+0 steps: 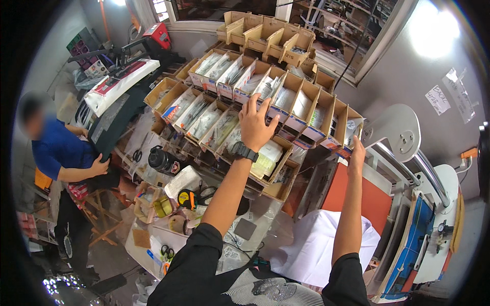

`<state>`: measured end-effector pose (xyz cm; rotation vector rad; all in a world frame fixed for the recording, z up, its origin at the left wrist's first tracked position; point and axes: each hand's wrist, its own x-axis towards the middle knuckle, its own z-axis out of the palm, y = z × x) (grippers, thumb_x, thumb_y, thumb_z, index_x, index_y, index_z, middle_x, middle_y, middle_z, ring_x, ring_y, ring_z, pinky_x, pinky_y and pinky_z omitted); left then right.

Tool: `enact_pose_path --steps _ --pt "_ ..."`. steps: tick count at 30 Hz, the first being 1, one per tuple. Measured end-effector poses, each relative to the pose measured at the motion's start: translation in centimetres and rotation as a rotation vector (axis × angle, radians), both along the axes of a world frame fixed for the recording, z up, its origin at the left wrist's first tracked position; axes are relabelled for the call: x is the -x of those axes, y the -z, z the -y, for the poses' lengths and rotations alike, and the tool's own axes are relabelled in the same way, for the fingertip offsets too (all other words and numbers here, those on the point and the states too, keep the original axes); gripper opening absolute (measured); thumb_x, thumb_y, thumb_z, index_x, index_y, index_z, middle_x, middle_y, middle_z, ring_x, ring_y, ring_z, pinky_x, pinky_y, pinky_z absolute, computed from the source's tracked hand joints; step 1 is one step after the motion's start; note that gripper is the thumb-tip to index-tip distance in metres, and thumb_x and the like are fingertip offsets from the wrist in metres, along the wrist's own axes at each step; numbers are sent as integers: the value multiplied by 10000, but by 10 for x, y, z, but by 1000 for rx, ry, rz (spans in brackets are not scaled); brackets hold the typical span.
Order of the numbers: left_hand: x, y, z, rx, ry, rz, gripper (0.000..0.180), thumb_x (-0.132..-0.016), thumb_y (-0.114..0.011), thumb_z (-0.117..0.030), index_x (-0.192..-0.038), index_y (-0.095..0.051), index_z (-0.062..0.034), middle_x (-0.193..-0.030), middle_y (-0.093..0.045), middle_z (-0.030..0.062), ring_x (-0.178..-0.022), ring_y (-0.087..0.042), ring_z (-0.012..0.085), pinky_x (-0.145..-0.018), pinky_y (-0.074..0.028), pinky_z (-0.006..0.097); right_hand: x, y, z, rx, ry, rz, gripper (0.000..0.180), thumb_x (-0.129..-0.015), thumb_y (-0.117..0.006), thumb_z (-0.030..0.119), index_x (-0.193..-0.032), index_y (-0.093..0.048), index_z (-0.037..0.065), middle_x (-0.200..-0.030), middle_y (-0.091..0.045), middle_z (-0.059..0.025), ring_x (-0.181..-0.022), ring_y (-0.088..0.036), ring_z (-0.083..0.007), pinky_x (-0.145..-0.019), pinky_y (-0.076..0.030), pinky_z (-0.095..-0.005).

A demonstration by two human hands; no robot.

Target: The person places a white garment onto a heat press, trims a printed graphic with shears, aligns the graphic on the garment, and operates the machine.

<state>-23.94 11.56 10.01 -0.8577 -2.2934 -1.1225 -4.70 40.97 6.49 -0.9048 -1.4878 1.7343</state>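
Okay, I see cardboard bins (312, 133), two hands;
left hand (256, 124) (black watch (244, 151)) spread, seemingly empty; right hand (357, 154) straight-fingered at right end, can't tell grip.

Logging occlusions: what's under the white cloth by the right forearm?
A red-orange board shows past the upper edge of the white cloth and seems to run beneath it; anything else there is covered.

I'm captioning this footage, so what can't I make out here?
Head view:
Left hand: its back hides the palm.
Right hand: seen edge-on, so contact with the end bin is unclear.
Cardboard bins: many contents too small to identify.
Round gauge: dial too small to read.
Co-worker's head: blurred.
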Motion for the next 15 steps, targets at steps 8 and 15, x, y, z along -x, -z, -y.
enact_pose_path --steps 8,15 --pt "14 5 0 -110 -49 -107 400 -775 -650 -120 -1171 -639 -69 -1258 -538 128 -1148 -505 356 -964 -412 483 -20 -16 9 -73 57 281 868 -890 -378 783 -1304 -545 37 -1260 -566 -142 -1212 -507 -269 -950 -425 -435" --pt "160 -30 52 -47 -230 -9 152 -772 -710 -110 -912 -760 -141 -1101 -634 84 -1073 -567 303 -924 -453 417 -181 -31 82 -303 335 134 401 -1042 -466 344 -1250 -595 26 -1105 -618 -86 -959 -631 -171 -825 -515 -285"
